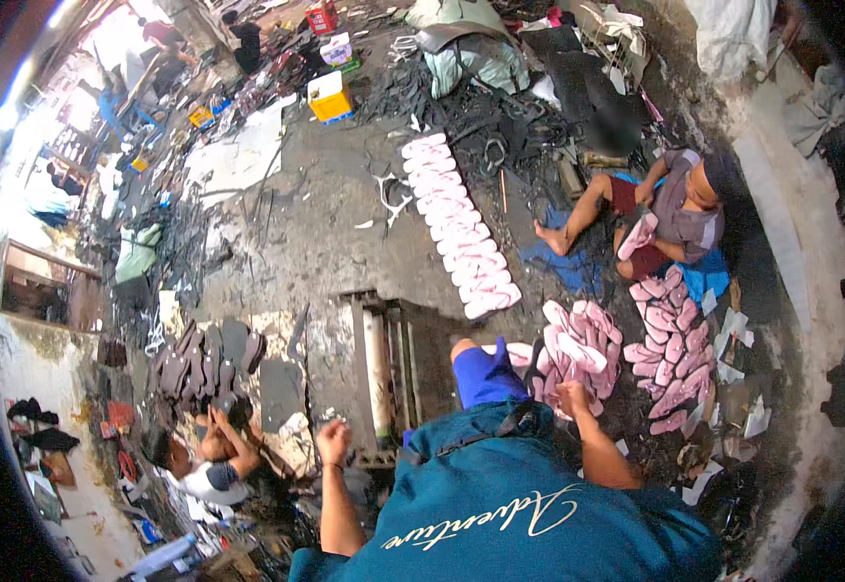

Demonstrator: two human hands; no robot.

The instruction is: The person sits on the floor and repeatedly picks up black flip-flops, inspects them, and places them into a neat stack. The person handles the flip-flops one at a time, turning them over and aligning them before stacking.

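My left hand is raised beside the dark metal frame with a pale roller, its fingers curled into a fist and nothing visible in them. To the right of my knee, my right hand is at the near edge of a loose heap of pink flip-flops. Its fingers are closed, and whether they pinch one of the flip-flops is too small to make out. A slanting row of pale pink flip-flops lies on the floor ahead of me.
At right, a seated person holds a pink flip-flop beside another spread of pink flip-flops. A crouching person at left is near dark sole-shaped pieces. Farther off are a yellow crate, dark scraps and sacks.
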